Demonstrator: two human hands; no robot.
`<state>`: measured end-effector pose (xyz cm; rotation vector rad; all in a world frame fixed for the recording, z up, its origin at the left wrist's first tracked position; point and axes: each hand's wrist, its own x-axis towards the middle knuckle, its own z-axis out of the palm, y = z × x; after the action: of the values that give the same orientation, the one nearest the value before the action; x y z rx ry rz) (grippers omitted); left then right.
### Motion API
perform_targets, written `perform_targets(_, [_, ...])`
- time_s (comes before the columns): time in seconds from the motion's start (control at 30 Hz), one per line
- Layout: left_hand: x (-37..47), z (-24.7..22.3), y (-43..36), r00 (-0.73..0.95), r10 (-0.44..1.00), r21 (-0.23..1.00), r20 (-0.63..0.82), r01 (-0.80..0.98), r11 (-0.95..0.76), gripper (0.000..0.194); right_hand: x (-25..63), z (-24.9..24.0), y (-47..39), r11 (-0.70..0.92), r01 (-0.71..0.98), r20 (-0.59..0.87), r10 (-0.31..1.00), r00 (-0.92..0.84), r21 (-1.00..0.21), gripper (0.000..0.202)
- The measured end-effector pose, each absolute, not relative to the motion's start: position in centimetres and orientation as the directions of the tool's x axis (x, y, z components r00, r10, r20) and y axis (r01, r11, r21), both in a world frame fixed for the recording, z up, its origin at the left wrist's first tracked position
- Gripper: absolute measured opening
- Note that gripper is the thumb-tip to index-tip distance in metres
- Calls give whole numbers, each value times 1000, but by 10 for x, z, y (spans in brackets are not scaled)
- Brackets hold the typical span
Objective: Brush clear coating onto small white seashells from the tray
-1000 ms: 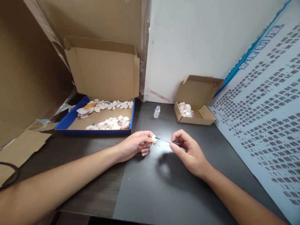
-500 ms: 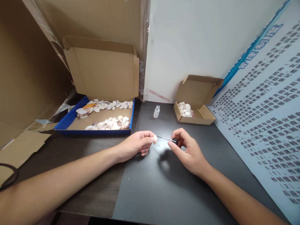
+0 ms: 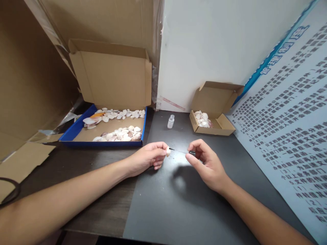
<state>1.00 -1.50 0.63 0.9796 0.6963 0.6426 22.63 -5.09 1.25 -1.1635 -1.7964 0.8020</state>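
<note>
Between its thumb and fingers, my left hand [image 3: 152, 156] pinches a small pale seashell [image 3: 168, 151] above the dark mat. My right hand [image 3: 204, 163] grips a brush by its black bottle cap [image 3: 192, 153]. The thin stem points left, and its dark brush tip [image 3: 172, 149] is at the shell's upper edge; whether it touches, I cannot tell. Beyond both hands, a small clear glass bottle [image 3: 170, 121] with a white label stands upright without a cap.
At the left, an open blue-sided cardboard box [image 3: 102, 143] holds many shells in groups. A smaller open cardboard box [image 3: 213, 131] with white shells stands at the back right. Cardboard sheets [image 3: 22, 163] lie at far left. A printed poster [image 3: 288, 112] borders the right side.
The brush tip has come up to the shell's upper edge, where a gap showed before. The shell has turned slightly in my left hand. My right hand has shifted a little to the right.
</note>
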Motion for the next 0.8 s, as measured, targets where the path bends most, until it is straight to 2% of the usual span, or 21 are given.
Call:
perform_targets(0.13, [10,7,-16,623,747,895,-230,-167,414,20,226,12,-50,340,471,262,938,-226,-814,10])
perform_targets(0.3, [10,6,-15,625,743,888,-238,-169,427,20,226,11,-50,367,417,280,925,-256,-831,10])
perform_targets(0.43, [9,5,-14,630,742,884,-229,-184,429,17,226,10,-50,358,481,270,931,-246,-800,11])
perform_targets(0.63, [8,2,-14,636,735,880,-235,-183,439,21,226,12,-51,397,419,307,914,-266,-817,8])
perform_targets(0.8, [9,4,-15,636,738,880,-225,-192,434,20,226,13,-51,371,465,287,926,-244,-804,10])
